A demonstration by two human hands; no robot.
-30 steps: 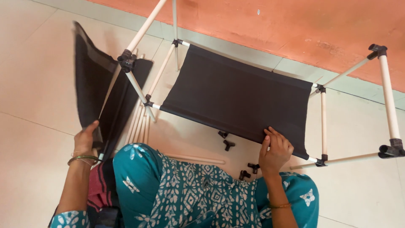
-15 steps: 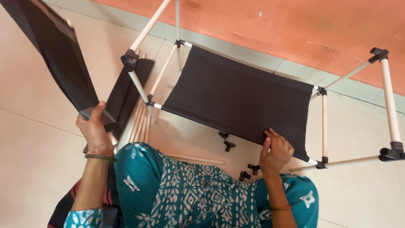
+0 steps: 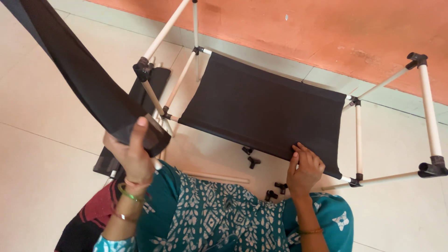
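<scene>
My left hand (image 3: 132, 154) grips one end of a long black fabric panel (image 3: 79, 74), lifted up so that it stretches toward the upper left corner. My right hand (image 3: 304, 169) rests with its fingers on the near edge of a black fabric shelf (image 3: 266, 109) stretched in a rack frame of pale tubes (image 3: 428, 109) and black corner connectors (image 3: 142, 70). The frame stands on the tiled floor in front of me. My lap in teal patterned cloth (image 3: 219, 219) fills the bottom of the view.
Several loose black connectors (image 3: 252, 161) and a loose pale tube (image 3: 219, 177) lie on the floor under the shelf. Another black fabric piece (image 3: 109, 163) lies at the left of the frame. An orange wall (image 3: 326, 32) runs behind, with a pale skirting strip.
My left hand has lifted the black fabric panel off the floor beside the frame, raising it up and toward me. My right hand has stayed on the shelf edge.
</scene>
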